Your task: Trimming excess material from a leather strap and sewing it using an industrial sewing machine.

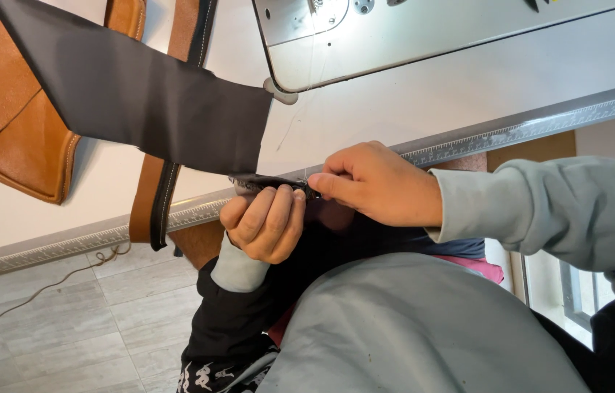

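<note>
The dark grey strip of woven fabric (140,91) runs from the upper left down across the white worktop (394,102) to its near edge, where its frayed end (267,183) hangs just over the rim. The left hand (264,222) is curled closed under that end, fingers folded and pinching the cloth from below. The right hand (376,182) comes in from the right, thumb and forefinger pressed together on the same end, beside the left fingertips; a thin pale thread (306,173) rises from the pinch toward the machine.

Along the worktop's near edge runs a grey metal ruler band (511,132), slanting up to the right. Both hands sit right at this edge, off the surface, with bare worktop beyond them between the fabric and the machine. The flat white bed of a sewing machine (394,36) fills the upper middle, its rounded corner near the fabric's right edge.

At far left lie tan leather pieces (9,124), partly under the grey strip, and a tan strap with dark trim and white stitching (158,196) hangs over the rim. Below is a pale grey tiled floor (53,327) with a thin cord (38,291) lying across it. Light grey sleeves (540,211) cover both forearms.
</note>
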